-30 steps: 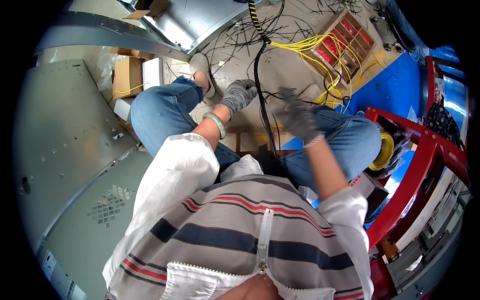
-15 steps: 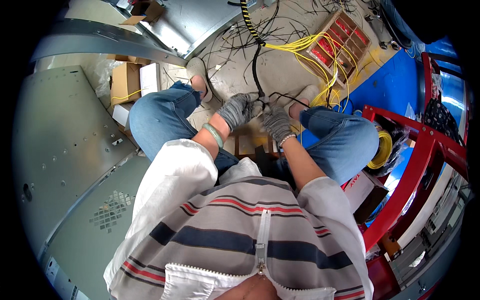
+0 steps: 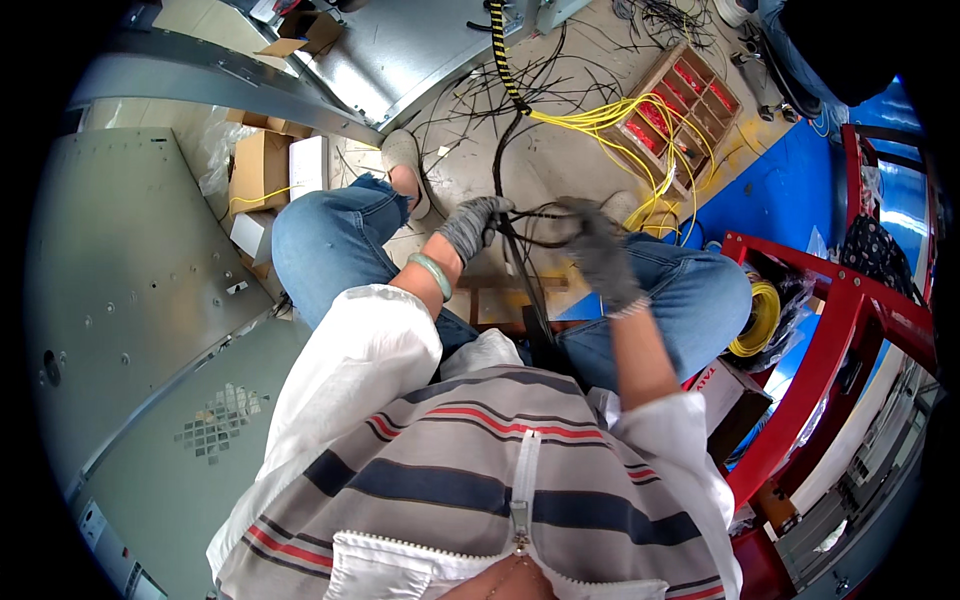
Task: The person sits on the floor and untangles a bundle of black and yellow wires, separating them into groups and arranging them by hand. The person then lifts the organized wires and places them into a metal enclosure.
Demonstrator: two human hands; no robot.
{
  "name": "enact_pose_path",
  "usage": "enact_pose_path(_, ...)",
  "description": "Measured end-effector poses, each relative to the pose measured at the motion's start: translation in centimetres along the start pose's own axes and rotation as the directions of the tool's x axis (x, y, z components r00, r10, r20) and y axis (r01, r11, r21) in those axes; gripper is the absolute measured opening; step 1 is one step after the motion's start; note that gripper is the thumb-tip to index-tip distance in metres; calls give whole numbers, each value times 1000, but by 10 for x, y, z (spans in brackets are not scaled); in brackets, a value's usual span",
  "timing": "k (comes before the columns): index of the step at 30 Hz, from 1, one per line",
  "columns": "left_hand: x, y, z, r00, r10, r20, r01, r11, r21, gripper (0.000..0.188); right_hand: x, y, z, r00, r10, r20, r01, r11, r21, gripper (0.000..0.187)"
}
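My left hand [image 3: 474,229], in a grey knit glove, is closed round a black cable bundle [image 3: 504,165] between my knees. This bundle comes from a sleeve [image 3: 498,50] striped black and yellow, and its lower part hangs toward my lap. Looped black wires [image 3: 540,222] stretch from my left hand across to my right. My right hand [image 3: 606,262], gloved too and blurred by motion, is closed at the far end of these loops, above my right knee. Several thin yellow cables [image 3: 590,118] branch out of the sleeve's lower end toward the right.
A wooden compartment box [image 3: 722,118] with small red parts stands at the far right. Black wire scraps [image 3: 460,95] litter the floor. Metal panels [image 3: 140,230] flank my left, a red frame [image 3: 835,300] my right. Cardboard boxes [image 3: 262,170] stand by my left knee. Another person's leg [image 3: 785,45] shows far right.
My right hand has moved away to the right and a little nearer, drawing the black wire loops out between my hands. My left hand stays at the bundle.
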State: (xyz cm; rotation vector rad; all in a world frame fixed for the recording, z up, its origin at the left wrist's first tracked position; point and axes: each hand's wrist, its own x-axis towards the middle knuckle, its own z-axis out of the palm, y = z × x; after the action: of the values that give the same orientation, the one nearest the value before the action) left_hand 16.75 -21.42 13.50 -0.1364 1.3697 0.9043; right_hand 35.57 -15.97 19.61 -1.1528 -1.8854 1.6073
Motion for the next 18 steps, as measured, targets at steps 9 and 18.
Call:
enact_pose_path(9,48,-1,-35,979,28,-204,-33,999,-22,17,-136,-163,-345,693,-269,-669,591,743,314,49)
enact_pose_path(18,37,-9,-32,951,282,-125,-278,959,44,4,-97,-178,-452,775,-540,-328,-369,34,-929,34)
